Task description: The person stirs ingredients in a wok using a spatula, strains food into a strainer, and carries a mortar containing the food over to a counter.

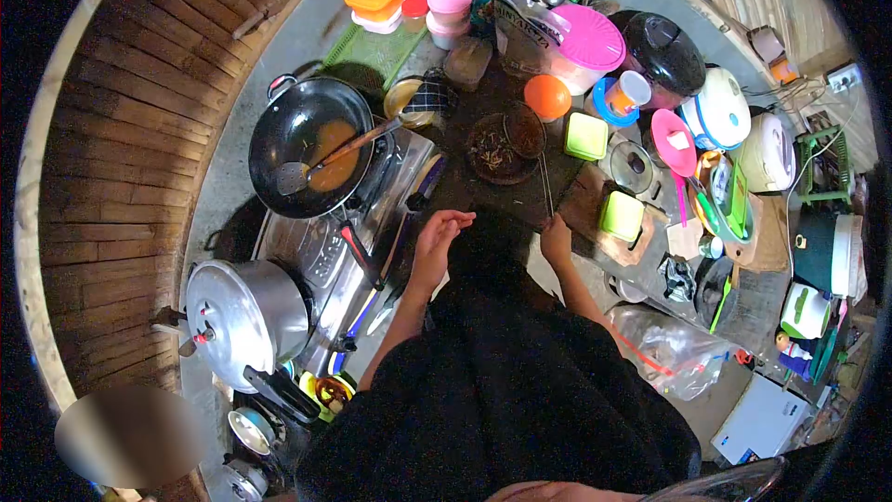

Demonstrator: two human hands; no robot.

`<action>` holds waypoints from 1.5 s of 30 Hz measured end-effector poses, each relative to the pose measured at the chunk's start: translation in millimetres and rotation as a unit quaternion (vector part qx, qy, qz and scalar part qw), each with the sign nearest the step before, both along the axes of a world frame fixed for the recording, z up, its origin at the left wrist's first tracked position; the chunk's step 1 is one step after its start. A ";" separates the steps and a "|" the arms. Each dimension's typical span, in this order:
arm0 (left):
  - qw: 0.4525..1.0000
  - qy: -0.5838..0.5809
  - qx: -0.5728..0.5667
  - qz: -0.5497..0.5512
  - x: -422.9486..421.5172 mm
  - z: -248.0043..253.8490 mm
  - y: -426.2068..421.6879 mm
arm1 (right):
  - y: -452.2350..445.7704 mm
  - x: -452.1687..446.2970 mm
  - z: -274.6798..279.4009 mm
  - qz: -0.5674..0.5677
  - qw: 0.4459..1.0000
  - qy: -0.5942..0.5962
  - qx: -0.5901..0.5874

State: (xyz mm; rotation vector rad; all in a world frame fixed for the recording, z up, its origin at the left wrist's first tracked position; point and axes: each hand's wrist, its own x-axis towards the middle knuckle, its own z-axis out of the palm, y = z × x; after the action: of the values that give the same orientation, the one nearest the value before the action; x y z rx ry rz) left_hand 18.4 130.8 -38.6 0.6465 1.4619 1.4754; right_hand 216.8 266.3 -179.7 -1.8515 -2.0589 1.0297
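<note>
The table (517,203) bears two lime boxes (585,136) on the right — one wok (290,125) left. Your right hand (557,240) grips one strainer (524,133), your left hand (442,234) open.

Bowl (505,180): round, dark brown, upright; dark bits (488,149) and pale slivers inside. Strainer (525,134): round brownish head, mesh or contents indistinct; sits over right-hand part of bowl, contact unclear. Handle (546,188) long, thin, metallic; extends beyond bowl's right edge, back toward the wearer.
</note>
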 end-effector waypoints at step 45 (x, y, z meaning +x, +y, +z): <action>0.991 0.021 -0.003 0.134 63.7 5.8 26.8 | 59.8 74.0 -10.8 0.226 0.962 -0.141 0.057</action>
State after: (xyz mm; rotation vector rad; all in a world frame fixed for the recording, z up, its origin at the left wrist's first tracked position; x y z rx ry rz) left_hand 82.2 157.6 -32.7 0.4932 1.6351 1.6691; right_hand 290.8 326.1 -190.5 -1.5820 -2.7329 0.7400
